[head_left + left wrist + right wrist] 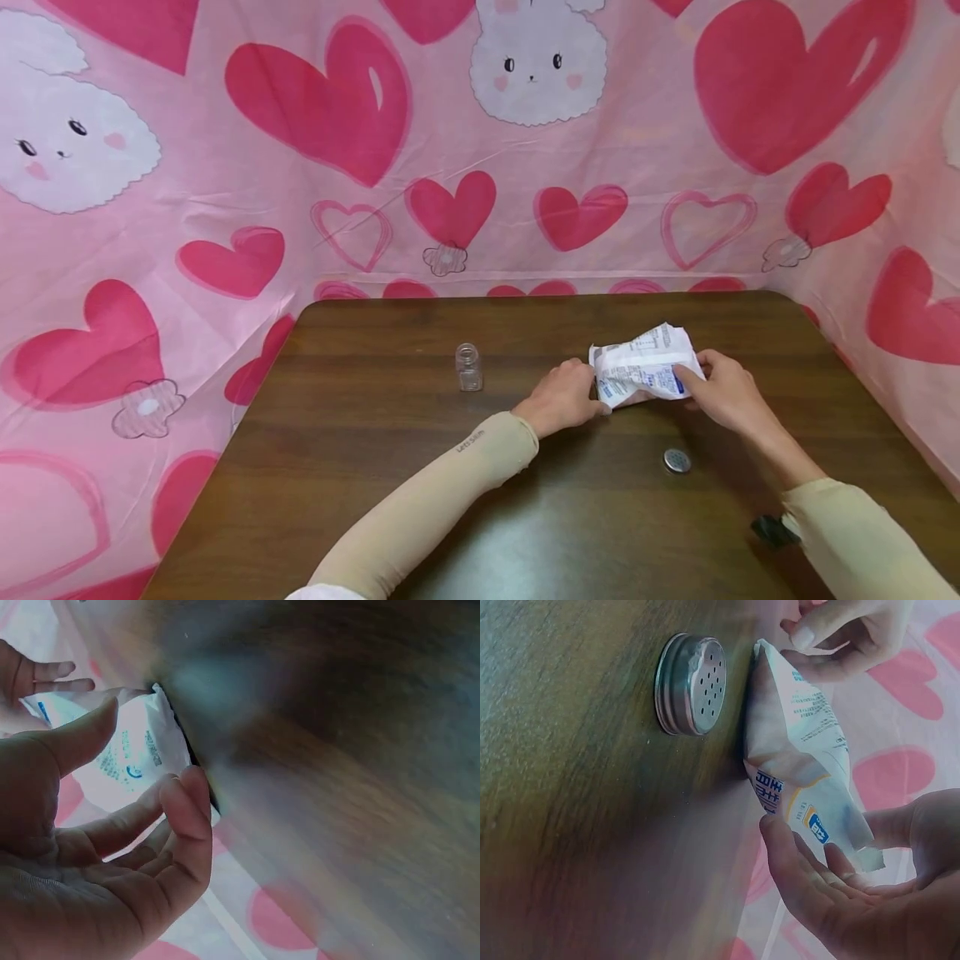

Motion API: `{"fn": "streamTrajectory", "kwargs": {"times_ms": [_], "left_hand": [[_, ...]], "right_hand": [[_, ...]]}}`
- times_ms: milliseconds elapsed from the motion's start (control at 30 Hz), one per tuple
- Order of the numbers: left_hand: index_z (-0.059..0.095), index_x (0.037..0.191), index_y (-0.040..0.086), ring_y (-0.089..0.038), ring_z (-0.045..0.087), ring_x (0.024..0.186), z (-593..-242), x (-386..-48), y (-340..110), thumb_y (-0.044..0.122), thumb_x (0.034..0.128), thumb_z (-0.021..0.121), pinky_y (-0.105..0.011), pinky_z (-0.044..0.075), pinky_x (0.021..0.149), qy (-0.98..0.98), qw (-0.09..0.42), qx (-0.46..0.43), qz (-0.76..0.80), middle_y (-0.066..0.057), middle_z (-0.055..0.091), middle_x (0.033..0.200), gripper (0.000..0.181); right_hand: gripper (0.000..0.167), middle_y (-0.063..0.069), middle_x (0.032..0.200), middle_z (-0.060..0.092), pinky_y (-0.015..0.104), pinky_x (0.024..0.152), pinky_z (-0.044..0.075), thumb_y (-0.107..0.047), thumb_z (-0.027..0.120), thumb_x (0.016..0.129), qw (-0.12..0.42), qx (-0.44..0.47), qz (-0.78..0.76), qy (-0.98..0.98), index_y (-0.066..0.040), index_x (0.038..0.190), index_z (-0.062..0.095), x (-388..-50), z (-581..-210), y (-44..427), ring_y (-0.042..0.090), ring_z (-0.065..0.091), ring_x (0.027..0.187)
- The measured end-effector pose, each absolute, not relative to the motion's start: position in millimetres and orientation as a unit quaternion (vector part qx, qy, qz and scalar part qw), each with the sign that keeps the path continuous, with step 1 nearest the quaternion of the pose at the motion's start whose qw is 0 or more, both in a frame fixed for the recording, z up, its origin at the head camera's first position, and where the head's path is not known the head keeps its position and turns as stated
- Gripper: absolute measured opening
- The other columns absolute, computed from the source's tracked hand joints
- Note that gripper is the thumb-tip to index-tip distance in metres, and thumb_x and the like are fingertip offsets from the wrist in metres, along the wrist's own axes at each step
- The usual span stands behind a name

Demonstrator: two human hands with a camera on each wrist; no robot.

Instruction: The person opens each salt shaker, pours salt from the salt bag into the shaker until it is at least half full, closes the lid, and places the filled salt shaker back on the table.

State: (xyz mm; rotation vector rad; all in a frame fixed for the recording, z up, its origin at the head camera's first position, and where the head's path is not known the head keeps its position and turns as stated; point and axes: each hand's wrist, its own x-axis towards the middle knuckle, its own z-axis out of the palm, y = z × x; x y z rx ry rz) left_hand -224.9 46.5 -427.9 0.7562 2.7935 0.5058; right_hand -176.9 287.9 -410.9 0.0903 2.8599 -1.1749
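A white printed packet (645,367) with blue lettering lies at the right of the table, slightly crumpled. My right hand (723,392) grips its right end, thumb on top and fingers underneath; the right wrist view shows the packet (802,742) between thumb and fingers (780,844). At the packet's left end is my left hand (562,396). In the left wrist view the thumb of that left hand (112,855) stands apart from the loosely bent fingers, beside the packet (127,750). Whether its fingertips touch the packet is unclear. The packet's opening cannot be made out.
A small clear jar (468,368) stands upright without a lid, left of my left hand. A perforated metal shaker lid (677,461) sits on the wooden table (375,467) nearer to me than the packet. Pink heart-patterned cloth (450,133) hangs around the table.
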Motion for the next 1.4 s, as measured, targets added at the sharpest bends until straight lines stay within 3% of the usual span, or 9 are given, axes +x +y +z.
{"fn": "streamTrajectory", "kwargs": {"times_ms": [167,567,1033,1400], "left_hand": [[0.071,0.108,0.008,-0.015,0.055,0.076,-430,-222,51,0.044,0.0869,0.088,-0.028,0.047,0.066,0.950,0.116,0.243,0.160,0.000,0.061,0.091,0.045],[0.075,0.105,0.011,-0.016,0.060,0.073,-434,-224,67,0.052,0.0871,0.085,-0.034,0.050,0.060,0.969,0.092,0.208,0.103,-0.002,0.068,0.091,0.045],[0.077,0.105,0.014,-0.014,0.060,0.076,-439,-225,71,0.040,0.0908,0.084,-0.033,0.051,0.064,0.965,0.070,0.233,0.093,-0.002,0.068,0.092,0.031],[0.074,0.090,0.013,-0.017,0.065,0.077,-440,-225,72,0.031,0.0922,0.082,-0.035,0.053,0.063,0.964,0.048,0.242,0.098,-0.003,0.069,0.090,0.019]], "right_hand": [[0.050,0.032,0.105,0.067,0.031,0.061,0.057,-0.028,0.055,0.110,0.028,0.030,-0.394,0.918,0.019,0.126,0.050,-179,-410,286,0.033,0.075,0.076],[0.043,0.026,0.095,0.072,0.030,0.059,0.057,-0.026,0.053,0.110,0.000,0.032,-0.404,0.914,0.017,0.118,0.056,-182,-412,284,0.033,0.076,0.073],[0.048,0.031,0.103,0.069,0.036,0.064,0.061,-0.025,0.053,0.111,0.008,0.044,-0.418,0.908,0.021,0.126,0.052,-183,-410,284,0.033,0.076,0.076],[0.043,0.027,0.095,0.072,0.030,0.059,0.057,-0.022,0.054,0.110,-0.005,0.041,-0.419,0.907,0.020,0.120,0.055,-187,-409,285,0.032,0.075,0.070]]}}
